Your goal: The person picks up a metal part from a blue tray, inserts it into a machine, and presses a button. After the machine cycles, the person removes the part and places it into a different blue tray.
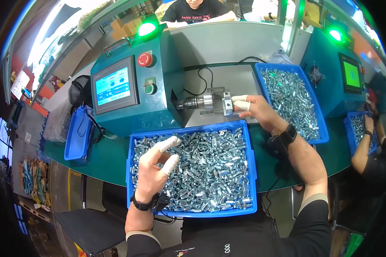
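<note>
Blue tray [248, 165] rim just beside hands [152, 169]

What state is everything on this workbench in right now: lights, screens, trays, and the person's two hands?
Left hand: open above the near tray, holding nothing.
Right hand: fingertips at the metal block by the chuck.
Near blue tray: full of small metal parts.
Far blue tray: also full.
Green lamp: lit.
Touchscreen: on.
Red stop button: whether pressed, cannot tell.
</note>
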Motion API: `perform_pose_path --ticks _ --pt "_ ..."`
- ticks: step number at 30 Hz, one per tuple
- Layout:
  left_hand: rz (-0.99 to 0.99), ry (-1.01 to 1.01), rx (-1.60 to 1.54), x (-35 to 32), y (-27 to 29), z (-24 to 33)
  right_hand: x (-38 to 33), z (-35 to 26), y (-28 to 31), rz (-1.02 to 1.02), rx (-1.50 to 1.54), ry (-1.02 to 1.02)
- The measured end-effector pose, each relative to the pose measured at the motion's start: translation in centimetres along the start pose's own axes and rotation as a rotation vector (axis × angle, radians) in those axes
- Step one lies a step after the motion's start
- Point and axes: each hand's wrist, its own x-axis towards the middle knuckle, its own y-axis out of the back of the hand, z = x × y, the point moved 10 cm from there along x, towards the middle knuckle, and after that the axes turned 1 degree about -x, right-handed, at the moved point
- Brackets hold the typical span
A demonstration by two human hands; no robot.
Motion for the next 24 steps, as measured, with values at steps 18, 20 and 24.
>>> perform_pose_path --ticks 18,20,24 --pt "-0.076 0.082 -0.117 0.1 -1.3 -0.2 0.7 -1.1 -2.1 -0.134 -0.093 0.026" --pt "-0.083 0.098 -0.119 0.0 -1.4 -0.4 1.0 -0.6 -1.9 -0.157 -0.111 0.001" --pt "-0.072 0.136 -0.183 -0.2 -1.7 -0.8 1.6 0.4 -1.4 -0.184 -0.136 0.036"
